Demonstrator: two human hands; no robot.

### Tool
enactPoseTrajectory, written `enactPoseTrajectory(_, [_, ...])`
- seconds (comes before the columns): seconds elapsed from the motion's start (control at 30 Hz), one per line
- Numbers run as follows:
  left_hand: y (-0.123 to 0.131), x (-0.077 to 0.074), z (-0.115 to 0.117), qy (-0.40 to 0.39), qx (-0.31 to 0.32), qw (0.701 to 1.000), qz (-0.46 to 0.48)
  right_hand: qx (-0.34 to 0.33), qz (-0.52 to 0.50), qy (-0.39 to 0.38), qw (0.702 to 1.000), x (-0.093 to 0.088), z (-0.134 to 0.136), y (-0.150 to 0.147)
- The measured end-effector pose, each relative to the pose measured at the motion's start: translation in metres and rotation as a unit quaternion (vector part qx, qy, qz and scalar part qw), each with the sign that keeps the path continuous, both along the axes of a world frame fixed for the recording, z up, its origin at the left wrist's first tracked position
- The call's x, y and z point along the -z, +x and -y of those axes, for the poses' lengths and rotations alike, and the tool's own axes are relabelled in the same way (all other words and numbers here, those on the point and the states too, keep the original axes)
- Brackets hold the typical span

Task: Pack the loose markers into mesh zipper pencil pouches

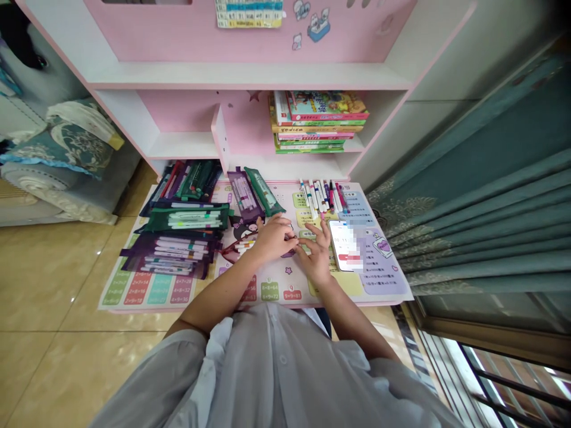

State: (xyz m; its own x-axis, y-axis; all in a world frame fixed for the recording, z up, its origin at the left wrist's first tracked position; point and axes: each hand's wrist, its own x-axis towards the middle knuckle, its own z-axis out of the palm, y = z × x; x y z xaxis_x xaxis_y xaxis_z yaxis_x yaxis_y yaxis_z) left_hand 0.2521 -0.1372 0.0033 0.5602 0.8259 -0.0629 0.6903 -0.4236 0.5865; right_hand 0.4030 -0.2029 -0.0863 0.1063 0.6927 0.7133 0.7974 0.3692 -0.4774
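On the desk's middle, my left hand [275, 238] lies over a dark red mesh pouch [231, 253] with white markers [245, 245] inside. Its thumb and fingertips pinch the pouch's right end, and the palm hides much of it. Just to the right, my right hand [316, 252] touches the same end with thumb and index finger, its other fingers spread. What lies between the fingertips is too small to make out. A phone [345, 245] with a lit screen rests right of my right hand. Loose markers [319, 196] lie in a row behind it.
Filled green [190, 218] and purple [172, 255] mesh pouches lie at the left, with more pouches [196, 178] behind. A purple pouch [245, 193] and a green one [264, 190] lie behind my left hand. Books [319, 128] are stacked on the shelf [250, 160]. A curtain [468, 196] hangs at the right.
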Motion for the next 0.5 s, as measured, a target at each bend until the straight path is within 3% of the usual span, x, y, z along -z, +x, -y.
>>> enactPoseTrajectory(0.27, [-0.0050,-0.0084,0.0079,-0.007,-0.075,0.997,0.017,0.003,-0.023,-0.011,1.000,-0.0046,0.0011,-0.0012])
enactPoseTrajectory(0.5, [-0.0082,-0.0060,0.0064,-0.007,-0.079,0.997,0.001,-0.001,-0.033,-0.037,0.999,-0.0045,0.0019,-0.0014])
